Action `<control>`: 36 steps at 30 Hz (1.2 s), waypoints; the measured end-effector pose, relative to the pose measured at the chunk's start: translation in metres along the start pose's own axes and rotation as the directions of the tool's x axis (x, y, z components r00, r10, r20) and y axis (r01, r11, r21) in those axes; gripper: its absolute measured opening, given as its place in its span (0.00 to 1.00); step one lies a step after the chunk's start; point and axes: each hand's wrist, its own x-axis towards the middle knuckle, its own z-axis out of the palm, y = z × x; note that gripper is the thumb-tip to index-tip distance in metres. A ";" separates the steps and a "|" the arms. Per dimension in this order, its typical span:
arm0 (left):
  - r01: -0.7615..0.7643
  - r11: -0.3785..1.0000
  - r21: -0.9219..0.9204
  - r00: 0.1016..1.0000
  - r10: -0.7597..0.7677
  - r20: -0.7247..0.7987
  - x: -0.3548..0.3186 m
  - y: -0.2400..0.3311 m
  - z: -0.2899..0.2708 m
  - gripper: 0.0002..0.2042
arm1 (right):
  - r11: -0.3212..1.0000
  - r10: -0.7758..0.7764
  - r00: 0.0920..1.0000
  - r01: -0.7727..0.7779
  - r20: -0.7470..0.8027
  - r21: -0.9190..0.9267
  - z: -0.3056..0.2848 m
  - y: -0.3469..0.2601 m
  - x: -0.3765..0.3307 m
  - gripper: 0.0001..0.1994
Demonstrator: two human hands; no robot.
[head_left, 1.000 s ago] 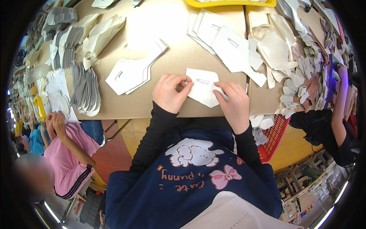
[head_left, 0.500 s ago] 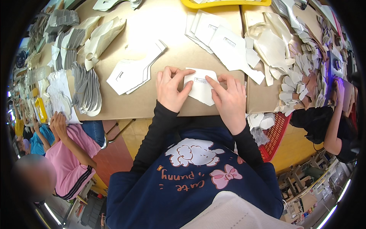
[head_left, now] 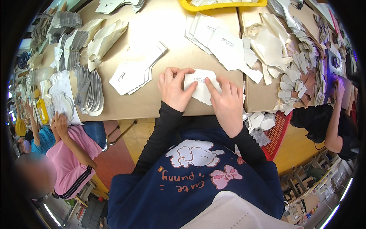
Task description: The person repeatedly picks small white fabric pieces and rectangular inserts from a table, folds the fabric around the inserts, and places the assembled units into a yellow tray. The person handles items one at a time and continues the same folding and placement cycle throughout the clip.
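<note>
A small white shoe-upper-like cut piece (head_left: pixel 202 91) lies at the table's near edge, with a little printed label (head_left: pixel 199 80) near its top. My left hand (head_left: pixel 176 89) grips its left side, the index finger along the top edge and the thumb at the label's left end. At the label's right end presses the index fingertip of my right hand (head_left: pixel 227 101), whose other fingers curl beside the piece. Left of my hands lies a small stack of white cut pieces (head_left: pixel 131 78) with a slot in the top one. Beyond my right hand, labelled white pieces (head_left: pixel 228 47) lie fanned out.
A yellow tray (head_left: pixel 225 5) sits at the far edge. Bundled grey-white pieces (head_left: pixel 88 89) stand at left, and loose cream pieces (head_left: pixel 268 44) lie at right. A red basket (head_left: pixel 280 131) is below the table. People work on both sides, one in a pink shirt (head_left: pixel 72 156).
My left thumb has moved up onto the label's left end. The right index finger stays at its right end. The white piece has hardly shifted, and the whole view has swung slightly.
</note>
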 end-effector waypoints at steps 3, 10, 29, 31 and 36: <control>-0.020 1.000 0.009 1.000 0.020 0.009 0.000 -0.002 -0.001 0.16 | 1.000 -0.018 1.000 0.018 0.016 0.023 -0.003 0.001 -0.004 0.22; 0.041 0.999 -0.002 0.999 -0.041 0.032 -0.001 0.001 0.001 0.17 | 0.995 -0.014 1.000 0.012 0.025 0.095 -0.008 0.004 -0.007 0.22; 0.018 0.995 -0.097 0.987 -0.033 -0.156 -0.012 -0.007 0.013 0.26 | 0.988 0.081 0.997 -0.083 0.017 0.128 0.011 -0.006 -0.009 0.25; 0.000 0.999 -0.040 0.990 -0.006 -0.142 -0.012 -0.009 0.013 0.26 | 0.989 0.103 0.994 -0.105 0.024 0.106 0.016 -0.012 -0.010 0.28; -0.043 0.999 -0.001 0.994 0.042 -0.103 -0.011 -0.010 0.010 0.21 | 0.988 0.089 0.996 -0.092 0.031 0.122 0.019 -0.004 -0.007 0.31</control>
